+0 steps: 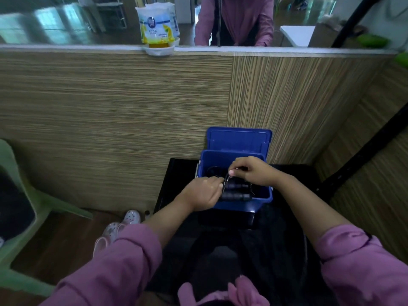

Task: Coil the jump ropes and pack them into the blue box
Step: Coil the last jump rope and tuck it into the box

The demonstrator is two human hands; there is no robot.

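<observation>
From where I watch, the black jump rope with its thick ribbed plastic handles (pixel 236 192) sits right over the open blue plastic box (pixel 263 196), its two handles lying side by side at the near wall of the box, about level with the rim. The thin black cord rises from the handle ends toward the hands. My left hand (pixel 202 193) has its grip curled at the handle ends, fingers pinching where cord meets handle. My right hand (pixel 251 171) hovers above the box interior with fingertips pinched on a bit of the cord, as if gathering a loop. Both grips are closed on the rope; neither is slack.

Deeper in the box I can make out a dark curved line that I take for cord already lying inside (pixel 215 171), though whether it belongs to this rope or another one I cannot tell; the interior is too dark.

My judgement: the work is at the packing stage for this rope. The coil looks mostly gathered and is being tucked in, so what remains is to settle the handles down below the rim and let go. The hinged blue lid (pixel 238 140) stands upright behind the box, not yet closed. I see no further ropes lying outside on the black surface (pixel 176 173) under the box, so this may be the last one, but parts of it are hidden by my arms.
</observation>
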